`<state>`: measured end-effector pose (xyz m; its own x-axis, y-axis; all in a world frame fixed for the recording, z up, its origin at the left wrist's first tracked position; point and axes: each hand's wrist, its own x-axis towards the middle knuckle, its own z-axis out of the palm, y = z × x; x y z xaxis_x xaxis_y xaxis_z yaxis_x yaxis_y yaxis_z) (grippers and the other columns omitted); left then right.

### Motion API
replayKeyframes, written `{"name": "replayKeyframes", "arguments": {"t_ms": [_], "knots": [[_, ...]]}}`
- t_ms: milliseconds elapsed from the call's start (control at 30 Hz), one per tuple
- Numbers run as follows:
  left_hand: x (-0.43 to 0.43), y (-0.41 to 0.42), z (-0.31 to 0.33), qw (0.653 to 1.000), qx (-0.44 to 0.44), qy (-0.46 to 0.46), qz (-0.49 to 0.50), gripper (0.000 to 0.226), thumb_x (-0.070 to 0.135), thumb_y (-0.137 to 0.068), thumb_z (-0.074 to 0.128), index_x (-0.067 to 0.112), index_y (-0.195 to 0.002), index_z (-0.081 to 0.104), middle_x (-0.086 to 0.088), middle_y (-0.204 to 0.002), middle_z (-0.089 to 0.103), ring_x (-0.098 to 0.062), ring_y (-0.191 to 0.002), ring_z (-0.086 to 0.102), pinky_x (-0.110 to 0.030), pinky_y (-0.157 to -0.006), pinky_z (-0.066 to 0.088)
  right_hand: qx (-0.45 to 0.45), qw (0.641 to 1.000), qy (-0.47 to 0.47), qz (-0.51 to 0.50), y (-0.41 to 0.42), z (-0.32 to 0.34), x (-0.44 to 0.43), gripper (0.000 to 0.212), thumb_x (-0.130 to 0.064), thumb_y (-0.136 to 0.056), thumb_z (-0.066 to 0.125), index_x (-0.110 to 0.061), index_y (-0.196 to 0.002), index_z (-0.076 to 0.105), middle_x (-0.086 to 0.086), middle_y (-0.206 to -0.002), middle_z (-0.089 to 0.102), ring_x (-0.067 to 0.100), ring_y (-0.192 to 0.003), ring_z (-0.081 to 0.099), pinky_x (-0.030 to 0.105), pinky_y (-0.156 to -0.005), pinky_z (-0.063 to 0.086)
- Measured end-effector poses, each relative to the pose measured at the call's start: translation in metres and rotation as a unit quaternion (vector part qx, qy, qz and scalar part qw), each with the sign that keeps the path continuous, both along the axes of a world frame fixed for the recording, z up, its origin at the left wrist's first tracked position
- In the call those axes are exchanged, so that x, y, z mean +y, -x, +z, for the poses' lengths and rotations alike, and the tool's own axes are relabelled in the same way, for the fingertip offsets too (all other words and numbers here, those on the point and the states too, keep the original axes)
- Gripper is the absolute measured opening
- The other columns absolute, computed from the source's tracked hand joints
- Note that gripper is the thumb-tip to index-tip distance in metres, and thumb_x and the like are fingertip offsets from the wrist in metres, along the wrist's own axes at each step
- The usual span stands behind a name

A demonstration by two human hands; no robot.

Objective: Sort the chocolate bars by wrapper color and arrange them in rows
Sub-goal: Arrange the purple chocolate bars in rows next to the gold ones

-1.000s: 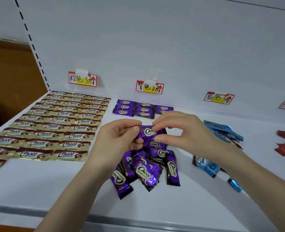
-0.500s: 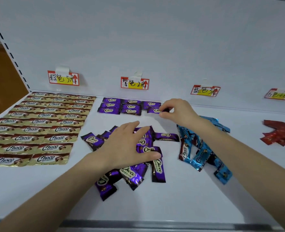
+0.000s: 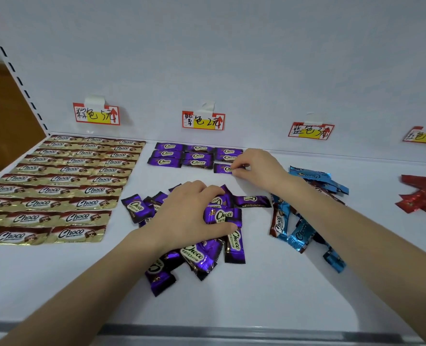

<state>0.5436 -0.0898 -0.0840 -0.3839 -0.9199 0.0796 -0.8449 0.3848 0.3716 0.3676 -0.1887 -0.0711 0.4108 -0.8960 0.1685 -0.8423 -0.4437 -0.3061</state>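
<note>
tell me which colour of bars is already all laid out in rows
The gold bars, far left: all lie flat in rows. A purple pile lies unsorted; the blue bars and red bars are just heaps.

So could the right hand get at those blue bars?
Probably yes. The blue bars lie loose right by its forearm, mostly uncovered, but the right hand pinches a purple bar and would need to let go first.

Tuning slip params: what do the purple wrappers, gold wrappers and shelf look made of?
Purple wrappers: likely metallised plastic film, glossy; sharp glints, crinkles, serrated ends.
Gold wrappers: similar foil-like film, glossy; bright sheen, lying flat.
Shelf: smooth white, semi-matte, probably painted metal or laminate; soft reflections, cannot tell which.
</note>
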Motion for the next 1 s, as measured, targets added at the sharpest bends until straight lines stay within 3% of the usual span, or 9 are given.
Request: {"name": "replayKeyframes", "arguments": {"t_ms": [133,333,533,700,867,1000], "knots": [[0.002,0.000,0.000,1.000,0.014,-0.008,0.001,0.086,0.077,-0.065,0.043,0.029,-0.137,0.040,0.005,-0.118,0.055,-0.011,-0.111,0.047,-0.021,-0.088,0.033,0.000,1.000,-0.010,-0.001,-0.002,0.000,-0.002,0.019,-0.012,-0.090,0.054,-0.007,-0.098,0.070,0.006,-0.103,0.066,0.020,-0.098,0.056,0.036,-0.085,0.045],[0.006,0.002,0.006,0.999,0.050,-0.022,0.001,0.077,0.062,-0.078,0.060,0.025,-0.142,0.037,0.006,-0.137,0.049,-0.010,-0.126,0.042,-0.022,-0.098,0.032,0.000,1.000,-0.012,0.000,-0.002,0.001,-0.002,0.019,-0.012,-0.090,0.053,-0.006,-0.097,0.070,0.007,-0.101,0.066,0.022,-0.096,0.056,0.037,-0.084,0.045],[0.009,0.004,0.008,0.995,0.093,-0.020,-0.008,0.065,0.052,-0.083,0.058,0.024,-0.139,0.042,0.007,-0.138,0.050,-0.009,-0.124,0.044,-0.018,-0.092,0.033,-0.007,1.000,-0.016,-0.003,-0.001,0.002,0.000,0.021,-0.013,-0.091,0.053,-0.008,-0.102,0.069,0.006,-0.107,0.065,0.020,-0.099,0.056,0.033,-0.085,0.044],[0.012,0.001,0.004,0.988,0.152,0.008,0.026,0.059,0.047,-0.084,0.060,0.019,-0.134,0.049,0.006,-0.134,0.054,-0.009,-0.123,0.047,-0.016,-0.091,0.033,-0.066,0.998,-0.015,-0.019,0.002,0.007,0.010,0.021,-0.013,-0.091,0.054,-0.008,-0.108,0.066,0.006,-0.108,0.064,0.015,-0.096,0.055,0.022,-0.081,0.039],[0.017,0.000,0.009,0.952,0.296,-0.001,0.071,0.039,0.056,-0.076,0.067,0.031,-0.106,0.062,0.012,-0.094,0.067,-0.011,-0.087,0.065,-0.029,-0.080,0.051,-0.104,0.994,-0.042,-0.008,0.011,0.013,0.031,0.018,-0.018,-0.091,0.055,-0.010,-0.102,0.067,0.002,-0.101,0.065,0.008,-0.086,0.052,0.015,-0.073,0.035],[0.019,0.003,0.020,0.903,0.410,0.026,0.129,0.017,0.035,-0.082,0.066,0.029,-0.097,0.062,0.010,-0.077,0.063,-0.004,-0.062,0.058,-0.014,-0.060,0.047,-0.012,0.991,-0.129,0.012,0.021,0.018,0.046,0.030,-0.033,-0.087,0.060,-0.016,-0.112,0.062,-0.001,-0.108,0.061,0.008,-0.092,0.053,0.019,-0.077,0.037]]}}
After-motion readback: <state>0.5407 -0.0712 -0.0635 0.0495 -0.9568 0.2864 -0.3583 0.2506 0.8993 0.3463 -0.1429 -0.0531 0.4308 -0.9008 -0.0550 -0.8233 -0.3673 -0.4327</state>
